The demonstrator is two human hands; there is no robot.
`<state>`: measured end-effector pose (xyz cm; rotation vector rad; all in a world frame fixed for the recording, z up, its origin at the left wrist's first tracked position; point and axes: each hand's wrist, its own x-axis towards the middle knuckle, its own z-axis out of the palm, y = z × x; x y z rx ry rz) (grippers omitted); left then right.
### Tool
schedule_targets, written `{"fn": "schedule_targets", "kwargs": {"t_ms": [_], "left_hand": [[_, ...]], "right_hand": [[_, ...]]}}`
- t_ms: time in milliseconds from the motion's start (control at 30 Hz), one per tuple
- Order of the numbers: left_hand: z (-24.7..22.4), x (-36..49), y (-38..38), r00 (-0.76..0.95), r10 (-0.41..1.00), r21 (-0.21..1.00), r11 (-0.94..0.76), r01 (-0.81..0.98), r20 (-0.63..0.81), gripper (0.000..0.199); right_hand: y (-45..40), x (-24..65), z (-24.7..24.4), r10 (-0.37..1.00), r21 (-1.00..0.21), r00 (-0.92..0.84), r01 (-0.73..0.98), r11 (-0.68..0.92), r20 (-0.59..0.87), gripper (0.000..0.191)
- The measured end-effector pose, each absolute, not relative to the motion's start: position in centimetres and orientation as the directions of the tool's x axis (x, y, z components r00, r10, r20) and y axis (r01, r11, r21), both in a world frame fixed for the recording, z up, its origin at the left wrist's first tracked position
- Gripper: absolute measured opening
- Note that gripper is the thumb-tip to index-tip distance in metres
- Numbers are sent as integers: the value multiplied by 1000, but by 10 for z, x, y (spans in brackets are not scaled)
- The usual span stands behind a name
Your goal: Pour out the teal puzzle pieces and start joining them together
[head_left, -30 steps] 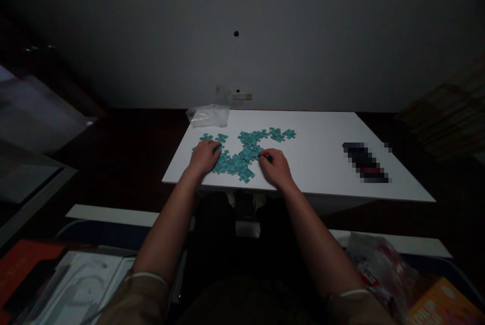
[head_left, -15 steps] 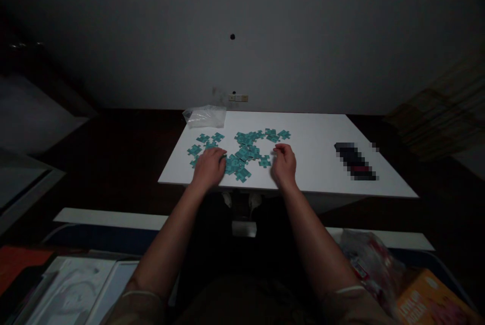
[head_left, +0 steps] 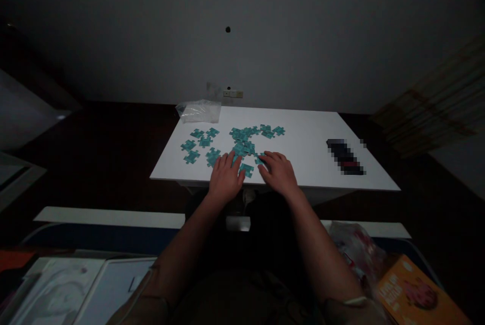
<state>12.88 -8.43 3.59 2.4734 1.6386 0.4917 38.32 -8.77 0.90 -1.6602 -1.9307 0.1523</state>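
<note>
I count one white table (head_left: 303,163), one clear plastic bag (head_left: 197,111) at its far edge, and several dozen teal jigsaw pieces (head_left: 238,135) in loose clusters on its left-centre. Both the left hand (head_left: 226,178) and right hand (head_left: 278,173) lie open, fingers spread, at the nearest pieces, grasping none that I can see.

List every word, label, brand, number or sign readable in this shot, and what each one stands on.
Orange booklet, lower right: large printed title, too blurred to read.
Printed plastic bag: red marks, too small to read.
Pixelated dark object on the white table: blurred out, unreadable.
Nothing can be quoted.
</note>
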Motion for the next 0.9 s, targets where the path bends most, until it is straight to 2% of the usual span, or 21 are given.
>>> {"fn": "schedule_targets", "kwargs": {"t_ms": [167,467,633,900], "left_hand": [[33,160,-95,403,896,280,-441,853,185,62],[29,207,-94,497,846,318,-533,784,194,71],[35,195,-92,508,846,320,-533,784,162,65],[44,150,-88,414,895,309,-446,840,166,56]], "right_hand": [[-98,380,9,927,-466,-30,858,215,374,39],[-99,382,12,931,-492,-27,843,216,364,45],[-100,379,11,932,-468,-37,857,215,361,44],[-102,376,14,937,-433,-63,875,217,344,44]]}}
